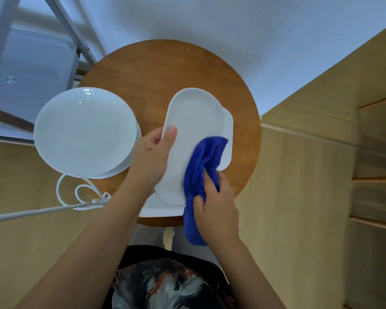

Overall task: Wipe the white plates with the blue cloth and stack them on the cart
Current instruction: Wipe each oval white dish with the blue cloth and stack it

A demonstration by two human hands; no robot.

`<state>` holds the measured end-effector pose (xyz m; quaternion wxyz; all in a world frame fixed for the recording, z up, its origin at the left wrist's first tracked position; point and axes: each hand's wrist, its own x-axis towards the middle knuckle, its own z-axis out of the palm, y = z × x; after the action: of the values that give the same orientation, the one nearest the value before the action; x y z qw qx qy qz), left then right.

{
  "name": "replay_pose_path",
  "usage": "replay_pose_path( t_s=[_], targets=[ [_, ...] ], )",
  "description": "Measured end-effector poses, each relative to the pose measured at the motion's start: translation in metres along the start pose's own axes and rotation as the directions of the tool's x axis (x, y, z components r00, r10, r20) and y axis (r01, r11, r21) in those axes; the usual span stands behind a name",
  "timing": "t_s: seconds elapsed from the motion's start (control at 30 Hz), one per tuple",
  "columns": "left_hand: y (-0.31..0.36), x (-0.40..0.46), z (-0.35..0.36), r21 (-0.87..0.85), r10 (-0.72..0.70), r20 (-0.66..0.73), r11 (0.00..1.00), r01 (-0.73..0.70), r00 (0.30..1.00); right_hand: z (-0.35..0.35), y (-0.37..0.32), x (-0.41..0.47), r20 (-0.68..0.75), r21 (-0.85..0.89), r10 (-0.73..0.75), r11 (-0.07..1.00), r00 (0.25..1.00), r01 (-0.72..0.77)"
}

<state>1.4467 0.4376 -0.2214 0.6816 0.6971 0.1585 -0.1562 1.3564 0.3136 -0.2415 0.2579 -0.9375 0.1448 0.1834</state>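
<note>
My left hand (152, 157) grips the left rim of a white oblong plate (194, 121), thumb on top, holding it tilted above the round wooden table (156, 70). My right hand (216, 201) holds the blue cloth (207, 159) bunched against the plate's lower right face; the cloth hangs down past the plate's near edge. Under the held plate lies another white oblong plate (228, 130), its edge showing at the right. A stack of several round white plates (83, 130) sits at the table's left edge.
A white metal cart frame (31, 63) stands at the upper left beside the table. A white cable (76, 195) loops over the wooden floor at the left. Wooden steps or slats (377, 179) lie at the right. A white wall is behind the table.
</note>
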Motion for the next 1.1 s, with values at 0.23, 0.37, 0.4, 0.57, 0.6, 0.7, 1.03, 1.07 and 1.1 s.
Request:
replay_pose_path(
  t_s=[0.23,0.37,0.4,0.57,0.6,0.7,1.03,1.07,1.1],
  targets=[
    [0.004,0.015,-0.014,-0.013,-0.058,0.009,0.998,0.058,0.998,-0.026,0.026,-0.019,0.086,0.122,-0.035,0.992,0.996,0.025],
    [0.000,0.014,-0.011,0.028,-0.058,0.033,0.998,0.057,0.998,-0.062,0.024,-0.007,-0.147,0.510,0.012,0.858,0.989,0.065],
    [-0.001,0.012,-0.008,0.010,-0.067,0.039,0.998,0.067,0.997,-0.066,0.021,-0.002,-0.173,0.550,-0.005,0.829,0.985,0.101],
    [-0.008,0.000,0.019,-0.135,-0.146,0.216,0.975,0.178,0.965,-0.051,-0.017,0.026,-0.192,0.393,-0.148,0.894,0.970,0.215],
    [-0.008,-0.001,0.023,-0.170,-0.150,0.239,0.966,0.193,0.959,-0.044,-0.025,0.029,-0.175,0.299,-0.188,0.925,0.966,0.234],
    [-0.007,0.002,0.025,-0.251,-0.207,0.223,0.932,0.261,0.953,-0.031,-0.037,0.027,-0.054,0.160,-0.280,0.945,0.958,0.285],
    [0.002,0.017,0.016,-0.290,-0.519,0.240,0.769,0.570,0.821,-0.018,-0.013,0.001,-0.179,-0.115,-0.540,0.842,0.823,0.527],
    [0.004,0.017,0.016,-0.265,-0.508,0.238,0.786,0.558,0.828,-0.021,-0.010,0.003,-0.216,-0.058,-0.539,0.840,0.815,0.540],
    [0.007,0.017,0.017,-0.238,-0.486,0.246,0.809,0.538,0.839,-0.027,-0.006,0.004,-0.240,0.052,-0.498,0.851,0.833,0.523]
  ],
)
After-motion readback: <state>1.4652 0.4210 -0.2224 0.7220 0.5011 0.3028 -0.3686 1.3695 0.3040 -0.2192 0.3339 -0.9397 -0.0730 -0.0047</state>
